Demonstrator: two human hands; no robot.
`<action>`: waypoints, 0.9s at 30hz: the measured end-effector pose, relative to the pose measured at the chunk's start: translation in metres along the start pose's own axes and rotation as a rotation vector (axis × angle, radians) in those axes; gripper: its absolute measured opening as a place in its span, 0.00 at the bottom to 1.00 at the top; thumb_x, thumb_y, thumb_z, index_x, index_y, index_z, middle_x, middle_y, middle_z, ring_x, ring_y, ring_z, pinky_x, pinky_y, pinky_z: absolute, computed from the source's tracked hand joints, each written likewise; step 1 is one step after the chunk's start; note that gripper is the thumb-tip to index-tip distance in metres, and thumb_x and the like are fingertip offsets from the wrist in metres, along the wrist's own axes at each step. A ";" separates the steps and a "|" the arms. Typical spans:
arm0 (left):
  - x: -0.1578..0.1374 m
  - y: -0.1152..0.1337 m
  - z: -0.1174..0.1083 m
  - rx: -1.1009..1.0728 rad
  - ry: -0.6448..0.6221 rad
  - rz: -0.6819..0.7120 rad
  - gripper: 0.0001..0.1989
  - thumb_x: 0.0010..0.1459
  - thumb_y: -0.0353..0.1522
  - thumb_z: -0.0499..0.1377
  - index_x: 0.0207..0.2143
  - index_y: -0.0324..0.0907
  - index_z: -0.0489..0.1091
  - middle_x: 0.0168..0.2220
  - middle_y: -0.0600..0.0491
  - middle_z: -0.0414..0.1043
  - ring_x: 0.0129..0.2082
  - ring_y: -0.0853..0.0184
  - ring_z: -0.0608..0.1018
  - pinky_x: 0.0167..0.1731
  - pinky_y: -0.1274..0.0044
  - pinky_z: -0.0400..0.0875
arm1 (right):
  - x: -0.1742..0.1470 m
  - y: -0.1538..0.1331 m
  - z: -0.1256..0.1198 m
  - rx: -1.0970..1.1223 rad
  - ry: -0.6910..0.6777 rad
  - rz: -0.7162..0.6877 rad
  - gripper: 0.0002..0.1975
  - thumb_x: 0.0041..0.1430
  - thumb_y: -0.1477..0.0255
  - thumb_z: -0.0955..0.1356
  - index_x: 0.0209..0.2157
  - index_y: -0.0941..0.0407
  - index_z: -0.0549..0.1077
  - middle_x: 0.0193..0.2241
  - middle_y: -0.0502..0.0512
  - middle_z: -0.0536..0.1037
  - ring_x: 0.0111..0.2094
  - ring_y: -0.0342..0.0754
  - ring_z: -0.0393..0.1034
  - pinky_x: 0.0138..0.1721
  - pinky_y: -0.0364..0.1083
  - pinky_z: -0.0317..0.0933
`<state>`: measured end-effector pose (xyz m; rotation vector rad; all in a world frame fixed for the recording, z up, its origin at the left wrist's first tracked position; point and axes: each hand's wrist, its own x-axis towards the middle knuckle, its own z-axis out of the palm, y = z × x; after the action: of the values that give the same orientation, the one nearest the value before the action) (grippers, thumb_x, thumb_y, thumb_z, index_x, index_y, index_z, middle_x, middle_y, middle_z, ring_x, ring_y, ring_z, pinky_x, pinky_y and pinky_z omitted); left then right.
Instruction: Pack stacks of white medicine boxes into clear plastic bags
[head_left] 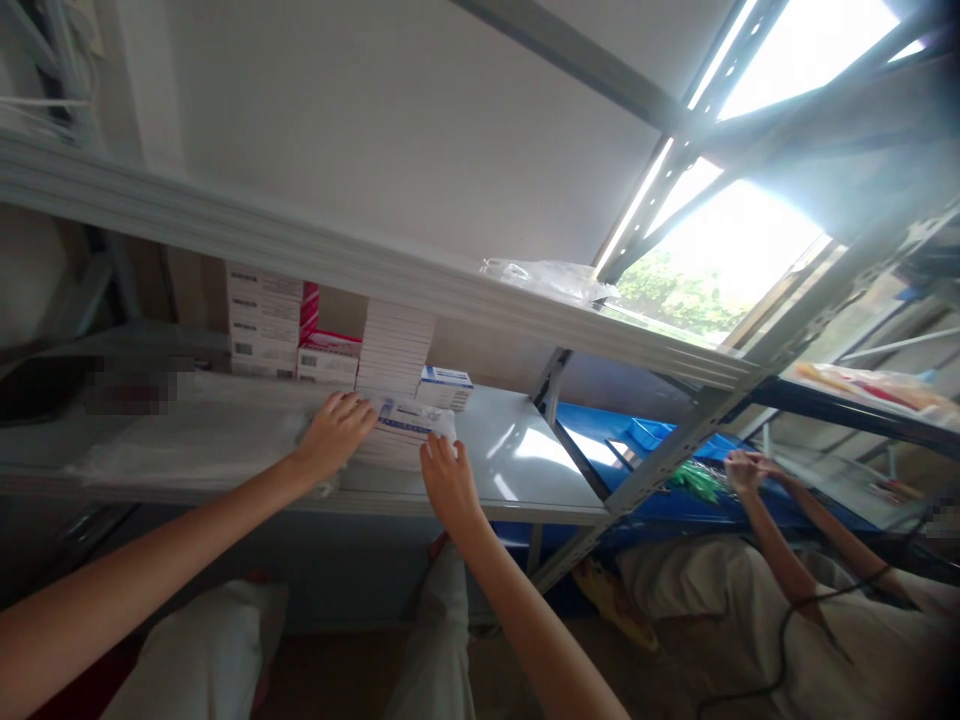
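Note:
A clear plastic bag (pixel 397 455) with a stack of flat white boxes (pixel 409 412) with blue print inside it lies on the grey shelf. At the left end of this stack is my left hand (pixel 334 435), its fingers bent over the film and the box edge. My right hand (pixel 448 485) grips the film at the stack's right front corner with curled fingers. Part of each hand's grip is hidden. Left of the stack spreads a sheet of clear plastic bags (pixel 202 430), partly under my left forearm.
Behind stand white-and-pink boxes (pixel 264 325), a tall stack of white boxes (pixel 395 345) and a few blue-and-white boxes (pixel 448 388). An upper shelf edge (pixel 337 260) crosses above my hands. To the right, past a metal post (pixel 652 460), a co-worker's hands (pixel 746 470) work over a blue table.

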<state>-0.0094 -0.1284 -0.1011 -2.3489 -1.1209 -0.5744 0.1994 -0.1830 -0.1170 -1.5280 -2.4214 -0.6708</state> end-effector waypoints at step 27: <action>0.041 -0.062 0.080 -0.755 -0.200 -0.181 0.34 0.50 0.52 0.59 0.52 0.39 0.68 0.54 0.40 0.70 0.52 0.55 0.73 0.49 0.69 0.69 | 0.056 0.077 0.059 0.698 -0.210 0.267 0.53 0.41 0.60 0.76 0.64 0.58 0.51 0.61 0.69 0.58 0.63 0.62 0.50 0.60 0.61 0.48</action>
<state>-0.0222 -0.0233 -0.1278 -3.0062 -1.3903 -0.9815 0.2475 -0.0825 -0.1258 -1.5934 -2.1592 0.3741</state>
